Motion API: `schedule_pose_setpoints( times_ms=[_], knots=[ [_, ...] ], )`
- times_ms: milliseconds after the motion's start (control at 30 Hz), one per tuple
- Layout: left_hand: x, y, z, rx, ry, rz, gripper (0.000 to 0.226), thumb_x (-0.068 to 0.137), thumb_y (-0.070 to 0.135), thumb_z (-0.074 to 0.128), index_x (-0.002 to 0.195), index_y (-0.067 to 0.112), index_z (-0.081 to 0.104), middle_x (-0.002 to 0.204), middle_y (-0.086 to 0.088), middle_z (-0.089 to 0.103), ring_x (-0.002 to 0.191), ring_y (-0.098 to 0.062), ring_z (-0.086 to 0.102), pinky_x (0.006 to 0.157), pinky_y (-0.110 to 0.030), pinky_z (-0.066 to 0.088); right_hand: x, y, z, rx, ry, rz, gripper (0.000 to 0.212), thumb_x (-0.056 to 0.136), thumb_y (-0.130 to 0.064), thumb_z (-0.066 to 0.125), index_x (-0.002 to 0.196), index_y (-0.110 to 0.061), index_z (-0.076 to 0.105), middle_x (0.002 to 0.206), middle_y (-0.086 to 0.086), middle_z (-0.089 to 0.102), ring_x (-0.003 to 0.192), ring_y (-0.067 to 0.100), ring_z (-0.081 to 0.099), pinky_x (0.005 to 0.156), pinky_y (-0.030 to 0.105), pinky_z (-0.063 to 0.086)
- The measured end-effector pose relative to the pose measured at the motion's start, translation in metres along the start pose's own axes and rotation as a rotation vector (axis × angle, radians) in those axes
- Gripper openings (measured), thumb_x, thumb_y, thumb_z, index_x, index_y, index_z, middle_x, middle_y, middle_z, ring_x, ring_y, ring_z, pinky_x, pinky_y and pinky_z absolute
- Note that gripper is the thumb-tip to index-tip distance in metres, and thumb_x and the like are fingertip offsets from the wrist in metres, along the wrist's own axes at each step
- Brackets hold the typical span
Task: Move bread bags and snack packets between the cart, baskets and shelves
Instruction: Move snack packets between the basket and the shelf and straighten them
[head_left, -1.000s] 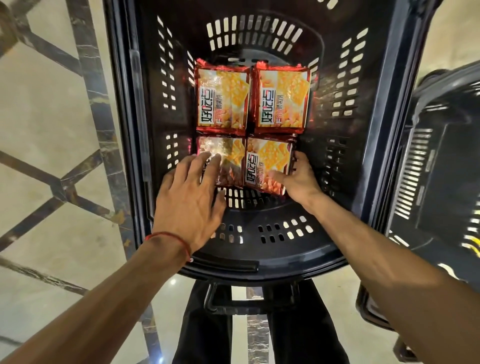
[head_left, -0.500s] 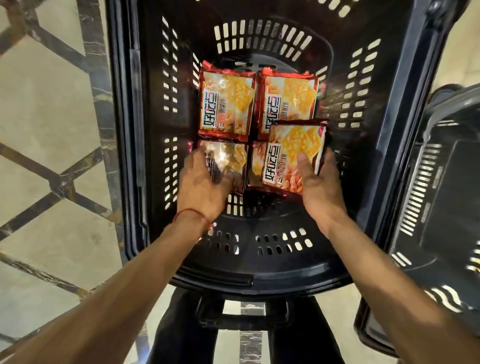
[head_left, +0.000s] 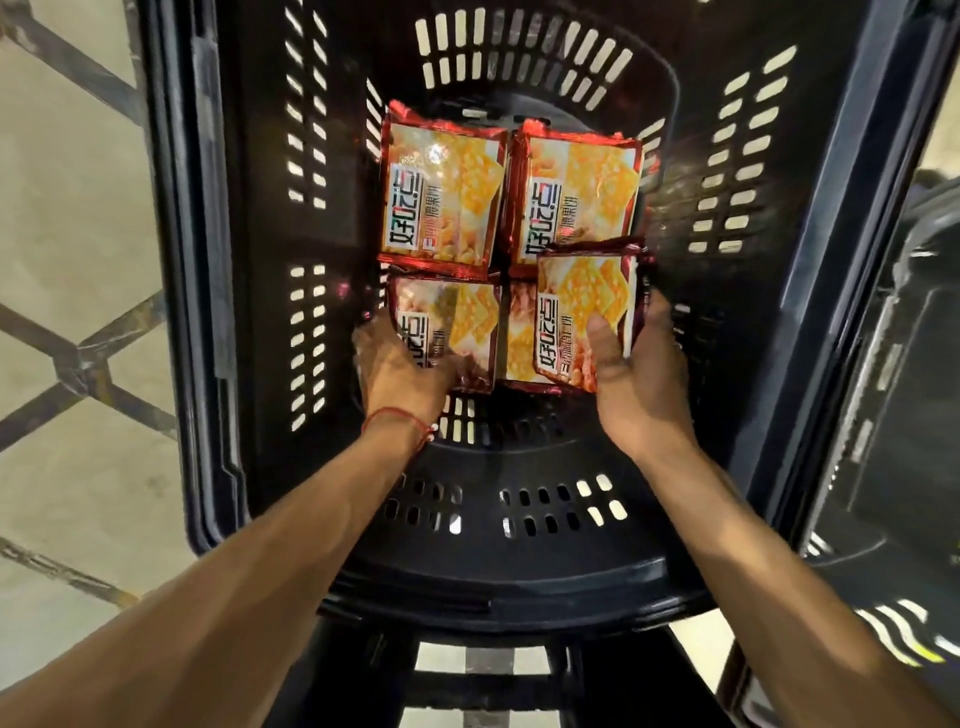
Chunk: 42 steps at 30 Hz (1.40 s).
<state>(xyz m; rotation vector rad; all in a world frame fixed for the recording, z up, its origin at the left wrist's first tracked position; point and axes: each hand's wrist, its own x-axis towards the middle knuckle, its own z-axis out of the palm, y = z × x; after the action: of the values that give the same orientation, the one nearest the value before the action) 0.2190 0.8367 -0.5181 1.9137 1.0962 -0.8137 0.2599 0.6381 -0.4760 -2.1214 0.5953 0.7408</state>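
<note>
Black basket (head_left: 249, 218) holds five cracker packets (head_left: 441, 192); left hand (head_left: 400, 369) grips one; right hand (head_left: 641, 384) pinches another, lifted.

Snack packets (head_left: 441, 192) in basket (head_left: 249, 260), second basket (head_left: 893, 415) at right

Both my arms reach forward and down, forearms bare, drawing in toward each other. My left hand (head_left: 397, 366) grips the near edge of the left packet (head_left: 460, 325), a red thread (head_left: 400, 417) round that wrist. My right hand (head_left: 641, 376) holds the right packet (head_left: 579, 299), thumb flat on its face, fingers curled behind it.
</note>
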Motion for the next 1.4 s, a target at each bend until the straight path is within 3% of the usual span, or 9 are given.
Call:
schedule_pose_setpoints(
  times_ms=[167,333,567,767,867,1000,1200,1333,1400],
  knots=[
    [0.014,0.003,0.008,0.004,0.07,-0.105,0.097,0.073,0.039,0.091,0.149,0.01,0.038,0.15,-0.015,0.049,0.14,-0.033,0.046,0.114,-0.049,0.041,0.002,-0.004,0.0,0.011,-0.005,0.04,0.055,0.107,-0.031,0.055,0.157,-0.019,0.034,0.144,-0.002,0.06,0.134,0.015,0.056,0.111,0.032,0.044],
    [0.008,-0.005,0.012,-0.102,0.193,-0.094,0.069,0.074,0.025,0.092,0.132,0.009,0.059,0.126,-0.007,0.068,0.116,-0.023,0.064,0.098,-0.031,0.051,-0.001,-0.003,0.001,0.008,0.006,0.038,0.062,0.106,-0.034,0.057,0.159,-0.018,0.031,0.147,-0.001,0.059,0.137,0.017,0.055,0.117,0.047,0.045],
    [-0.008,-0.003,0.015,-0.223,0.129,-0.181,0.084,0.079,0.027,0.089,0.151,0.016,0.047,0.151,-0.014,0.043,0.14,-0.029,0.042,0.115,-0.039,0.04,-0.01,-0.006,-0.004,0.001,-0.002,0.058,0.06,0.106,-0.037,0.057,0.158,-0.02,0.033,0.147,-0.002,0.059,0.136,0.016,0.055,0.117,0.048,0.044],
    [-0.037,0.012,0.009,-0.34,0.108,-0.191,0.061,0.077,0.02,0.09,0.131,0.011,0.062,0.125,-0.002,0.064,0.112,-0.017,0.065,0.092,-0.021,0.053,-0.033,-0.02,-0.019,0.042,0.007,0.077,0.057,0.105,-0.036,0.058,0.155,-0.02,0.035,0.145,-0.002,0.06,0.134,0.018,0.056,0.118,0.047,0.043],
    [-0.075,0.022,-0.01,-0.399,0.087,-0.172,0.035,0.079,0.015,0.088,0.106,0.016,0.066,0.092,0.006,0.07,0.079,-0.001,0.066,0.068,-0.005,0.052,-0.061,-0.037,-0.037,0.028,0.019,0.068,0.08,0.095,-0.065,0.053,0.158,-0.021,0.03,0.152,0.002,0.056,0.139,0.022,0.053,0.118,0.048,0.043],
    [-0.143,0.041,-0.051,-0.343,0.115,-0.076,0.051,0.076,0.026,0.091,0.121,0.012,0.07,0.111,-0.006,0.072,0.098,-0.019,0.071,0.093,-0.036,0.059,-0.115,-0.07,-0.078,0.011,0.007,0.038,0.066,0.102,-0.05,0.056,0.157,-0.02,0.035,0.148,0.001,0.058,0.13,0.017,0.057,0.114,0.033,0.042],
    [-0.275,0.088,-0.132,-0.494,-0.006,-0.012,0.029,0.089,0.013,0.079,0.113,0.014,0.063,0.1,0.003,0.072,0.095,-0.02,0.071,0.094,-0.044,0.058,-0.227,-0.123,-0.163,-0.111,-0.013,-0.078,0.061,0.109,-0.035,0.05,0.162,-0.016,0.027,0.155,0.005,0.048,0.139,0.025,0.048,0.104,0.029,0.034],
    [-0.347,0.104,-0.177,-0.449,-0.098,0.111,0.033,0.087,0.017,0.081,0.117,0.016,0.065,0.106,0.0,0.076,0.1,-0.024,0.074,0.095,-0.051,0.058,-0.302,-0.143,-0.209,0.037,0.053,-0.082,0.038,0.108,-0.032,0.052,0.145,-0.026,0.043,0.121,-0.012,0.064,0.114,0.005,0.065,0.083,0.012,0.046],
    [-0.377,0.109,-0.195,-0.417,-0.143,0.186,0.036,0.087,0.017,0.081,0.119,0.015,0.065,0.108,-0.003,0.076,0.099,-0.023,0.074,0.094,-0.053,0.058,-0.336,-0.143,-0.225,0.136,0.112,-0.101,0.045,0.106,-0.043,0.052,0.148,-0.031,0.038,0.125,-0.015,0.064,0.115,0.0,0.064,0.096,0.024,0.053]
  ],
)
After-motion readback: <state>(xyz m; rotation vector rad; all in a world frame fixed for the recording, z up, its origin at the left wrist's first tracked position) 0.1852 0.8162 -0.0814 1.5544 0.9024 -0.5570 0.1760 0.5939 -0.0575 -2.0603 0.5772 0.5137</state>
